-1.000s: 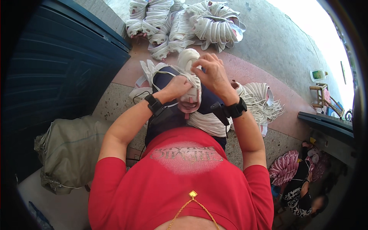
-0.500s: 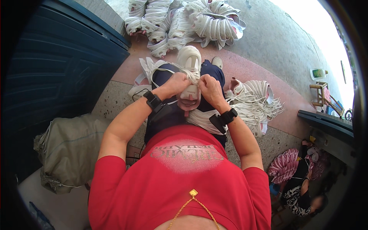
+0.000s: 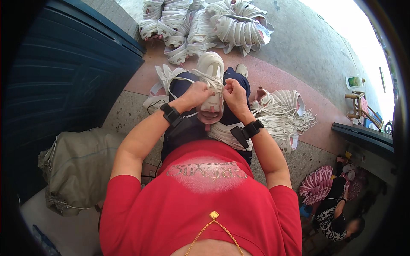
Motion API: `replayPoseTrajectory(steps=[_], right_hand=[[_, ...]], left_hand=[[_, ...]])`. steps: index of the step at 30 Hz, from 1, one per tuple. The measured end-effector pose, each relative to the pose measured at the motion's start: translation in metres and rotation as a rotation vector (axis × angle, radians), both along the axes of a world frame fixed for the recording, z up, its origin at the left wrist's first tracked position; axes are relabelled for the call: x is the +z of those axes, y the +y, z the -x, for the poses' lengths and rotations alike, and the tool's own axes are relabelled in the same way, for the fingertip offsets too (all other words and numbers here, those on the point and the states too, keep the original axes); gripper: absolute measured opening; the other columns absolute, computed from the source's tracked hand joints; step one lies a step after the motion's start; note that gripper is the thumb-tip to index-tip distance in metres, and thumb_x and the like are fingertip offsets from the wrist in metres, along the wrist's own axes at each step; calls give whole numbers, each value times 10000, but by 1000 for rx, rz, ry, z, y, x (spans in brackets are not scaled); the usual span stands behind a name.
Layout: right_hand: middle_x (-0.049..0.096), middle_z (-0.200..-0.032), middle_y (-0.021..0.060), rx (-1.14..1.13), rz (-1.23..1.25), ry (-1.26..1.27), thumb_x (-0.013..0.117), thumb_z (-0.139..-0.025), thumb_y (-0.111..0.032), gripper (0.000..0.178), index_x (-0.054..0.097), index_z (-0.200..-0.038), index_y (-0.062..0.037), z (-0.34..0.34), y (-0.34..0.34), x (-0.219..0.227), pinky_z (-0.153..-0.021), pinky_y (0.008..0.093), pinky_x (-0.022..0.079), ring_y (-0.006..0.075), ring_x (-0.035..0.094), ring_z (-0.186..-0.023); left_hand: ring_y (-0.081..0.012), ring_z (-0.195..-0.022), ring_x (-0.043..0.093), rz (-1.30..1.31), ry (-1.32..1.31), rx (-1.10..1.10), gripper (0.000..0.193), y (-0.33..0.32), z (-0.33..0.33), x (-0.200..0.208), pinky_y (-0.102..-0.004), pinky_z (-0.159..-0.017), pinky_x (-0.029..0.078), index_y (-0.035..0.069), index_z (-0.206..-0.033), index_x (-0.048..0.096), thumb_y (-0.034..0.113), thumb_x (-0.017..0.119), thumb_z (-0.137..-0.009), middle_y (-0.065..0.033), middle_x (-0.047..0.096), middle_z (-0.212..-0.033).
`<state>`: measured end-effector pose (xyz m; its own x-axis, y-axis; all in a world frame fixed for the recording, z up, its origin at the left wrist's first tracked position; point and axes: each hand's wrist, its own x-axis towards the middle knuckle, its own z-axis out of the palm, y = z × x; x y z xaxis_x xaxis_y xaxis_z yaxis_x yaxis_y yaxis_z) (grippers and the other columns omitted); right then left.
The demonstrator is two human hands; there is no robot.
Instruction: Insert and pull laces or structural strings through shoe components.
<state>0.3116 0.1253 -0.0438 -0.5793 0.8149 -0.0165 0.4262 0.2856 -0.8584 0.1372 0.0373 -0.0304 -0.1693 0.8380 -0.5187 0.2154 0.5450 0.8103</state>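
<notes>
A white sneaker upper (image 3: 210, 64) with a pink lining lies along my lap, its toe pointing away from me. My left hand (image 3: 197, 94) is closed at its left side, the fingertips on the laced tongue area. On the right, my right hand (image 3: 234, 94) is pinched at the eyelet edge, apparently on a lace end too small to see clearly. White shoelaces (image 3: 208, 80) cross the front of the upper, and a loose loop hangs to the left. The fingertips partly hide the eyelets.
Stacked white shoe uppers (image 3: 241, 27) lie on the floor ahead. A bundle of white laces (image 3: 279, 113) and more uppers sit right of my legs. A grey-green sack (image 3: 81, 166) stands at left below a dark blue door (image 3: 64, 64). Another person (image 3: 335, 213) sits at lower right.
My right hand has risen slightly and its fingers have shifted at the eyelet edge. The upper and my left hand stay nearly in place.
</notes>
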Motion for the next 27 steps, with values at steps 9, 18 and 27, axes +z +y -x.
replayPoseTrajectory(steps=[9, 18, 27], right_hand=[[636, -948, 106, 267, -466, -103, 663, -851, -144, 123, 707, -925, -57, -6, -15, 14, -808, 449, 463, 307, 585, -957], [618, -992, 138, 460, -282, -275, 636, -888, -201, 183, 664, -904, -20, -5, 7, 21, -844, 465, 449, 363, 565, -983], [543, -1155, 125, -226, 1103, 1556, 508, -946, -80, 128, 588, -989, 9, -251, 83, 70, -1054, 484, 390, 249, 515, -1088]], left_hand=[[-94, -684, 582, 17, 42, -24, 254, 0, 0, -1, -303, -581, 495, -43, -915, 695, 210, 679, -939, -45, 674, -781], [-142, -652, 623, -52, 336, -51, 275, 5, 5, 7, -337, -610, 502, -23, -860, 679, 235, 618, -935, -63, 666, -705], [-243, -902, 672, -545, -716, 1072, 120, -71, 185, 66, -440, -923, 546, 33, -1054, 581, 107, 487, -1046, -110, 667, -967]])
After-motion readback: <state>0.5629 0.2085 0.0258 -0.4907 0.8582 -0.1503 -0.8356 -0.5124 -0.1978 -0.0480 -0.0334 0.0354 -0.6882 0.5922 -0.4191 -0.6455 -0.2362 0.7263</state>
